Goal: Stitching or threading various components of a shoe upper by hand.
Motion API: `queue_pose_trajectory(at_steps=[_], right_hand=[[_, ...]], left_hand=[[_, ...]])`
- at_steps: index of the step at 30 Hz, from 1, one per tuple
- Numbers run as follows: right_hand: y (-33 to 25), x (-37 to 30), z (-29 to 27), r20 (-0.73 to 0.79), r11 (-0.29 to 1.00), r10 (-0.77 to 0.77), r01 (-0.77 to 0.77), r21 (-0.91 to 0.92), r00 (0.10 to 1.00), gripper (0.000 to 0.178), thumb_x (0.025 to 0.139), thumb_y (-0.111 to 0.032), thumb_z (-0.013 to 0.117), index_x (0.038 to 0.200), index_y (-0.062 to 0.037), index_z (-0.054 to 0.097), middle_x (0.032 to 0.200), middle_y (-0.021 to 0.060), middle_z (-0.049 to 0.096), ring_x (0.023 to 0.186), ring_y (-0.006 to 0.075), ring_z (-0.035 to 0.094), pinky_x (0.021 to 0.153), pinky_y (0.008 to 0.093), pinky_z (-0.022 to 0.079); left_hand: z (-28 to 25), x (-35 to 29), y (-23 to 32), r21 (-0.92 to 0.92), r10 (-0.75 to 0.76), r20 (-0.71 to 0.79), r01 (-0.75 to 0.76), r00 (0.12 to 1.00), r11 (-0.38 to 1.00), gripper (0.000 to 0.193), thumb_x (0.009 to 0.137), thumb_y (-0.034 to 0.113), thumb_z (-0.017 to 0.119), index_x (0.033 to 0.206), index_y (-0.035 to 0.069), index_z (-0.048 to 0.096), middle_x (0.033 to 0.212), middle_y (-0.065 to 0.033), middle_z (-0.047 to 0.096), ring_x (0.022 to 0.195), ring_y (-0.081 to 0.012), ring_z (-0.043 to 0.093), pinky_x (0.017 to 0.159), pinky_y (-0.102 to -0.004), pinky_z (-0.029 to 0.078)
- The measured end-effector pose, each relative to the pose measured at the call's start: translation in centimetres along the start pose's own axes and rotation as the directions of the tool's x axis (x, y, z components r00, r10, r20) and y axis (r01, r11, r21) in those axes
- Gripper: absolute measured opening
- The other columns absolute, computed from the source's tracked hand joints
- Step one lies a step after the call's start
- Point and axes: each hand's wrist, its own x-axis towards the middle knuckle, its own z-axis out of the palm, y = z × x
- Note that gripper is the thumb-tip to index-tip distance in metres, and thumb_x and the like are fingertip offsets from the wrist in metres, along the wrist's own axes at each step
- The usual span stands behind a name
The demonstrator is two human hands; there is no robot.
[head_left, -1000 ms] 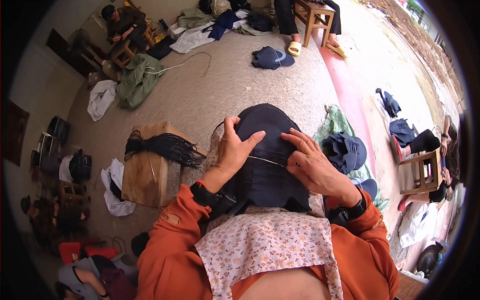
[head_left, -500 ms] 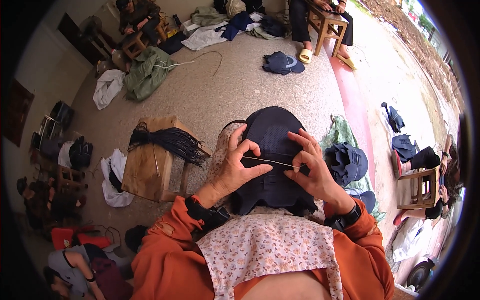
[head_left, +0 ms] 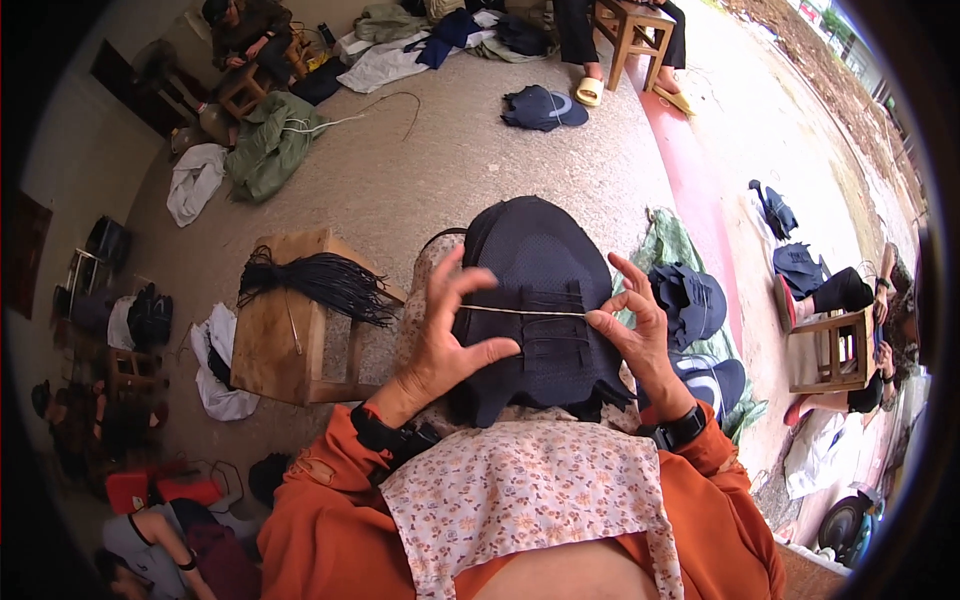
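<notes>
A stack of dark navy shoe uppers rests on my lap, with rows of black lacing across the middle. A thin pale string stretches over the stack from side to side. My right hand pinches the string between thumb and index finger at the stack's right edge. At the left edge, my left hand has its thumb and fingers apart, beside the string's other side. Whether the string touches the left palm cannot be made out.
A wooden stool at left bears a bundle of black cords and a thin tool. Tied uppers lie on green cloth at right; another bundle lies ahead. Several people sit on stools around.
My left hand has opened from a closer finger curl, and my right hand has moved to the stack's right edge. The lacing on the top upper is now uncovered.
</notes>
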Motion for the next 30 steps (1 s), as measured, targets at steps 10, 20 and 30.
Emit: queue_pose_trajectory(at_steps=[10, 20, 30], right_hand=[[2.4, -1.2, 0.3, -0.033, 0.838, 0.399, -0.349, 0.420, 0.917, 0.017, 0.083, -0.012, 0.074, 0.071, -0.0072, 0.062, 0.093, 0.0024, 0.062, 0.104, 0.0129, 0.053, 0.102, 0.0310, 0.032], [1.3, -1.0, -1.2, 0.464, 0.572, 0.335, -0.569, 0.591, 0.820, 0.061, 0.081, -0.011, 0.072, 0.134, 0.0001, 0.044, 0.129, 0.0097, 0.057, 0.117, 0.0192, 0.055, 0.100, 0.0317, 0.043], [-0.1, 0.8, -6.1, 0.579, 0.939, 0.262, -0.343, 0.033, 0.772, 0.089, 0.049, -0.003, 0.091, 0.128, 0.0019, 0.049, 0.117, 0.0054, 0.059, 0.106, 0.0155, 0.053, 0.092, 0.0307, 0.045]], left_hand=[[-0.8, -0.3, -0.9, -0.527, -0.616, 0.497, 0.777, 0.611, 0.345, 0.087, 0.074, 0.020, 0.082, 0.143, 0.002, 0.033, 0.132, -0.0125, 0.052, 0.121, -0.0221, 0.050, 0.103, -0.0337, 0.041], [-1.4, -1.2, -0.4, -0.651, -0.365, 0.561, 0.668, 0.743, 0.360, 0.083, 0.072, 0.003, 0.080, 0.142, 0.001, 0.036, 0.134, -0.0083, 0.051, 0.122, -0.0190, 0.049, 0.106, -0.0313, 0.038], [-2.0, -0.7, -1.2, -0.385, -0.165, 0.525, 0.406, 0.835, 0.829, 0.100, 0.064, 0.018, 0.089, 0.143, -0.004, 0.031, 0.142, -0.0131, 0.043, 0.128, -0.0220, 0.042, 0.108, -0.0322, 0.035]])
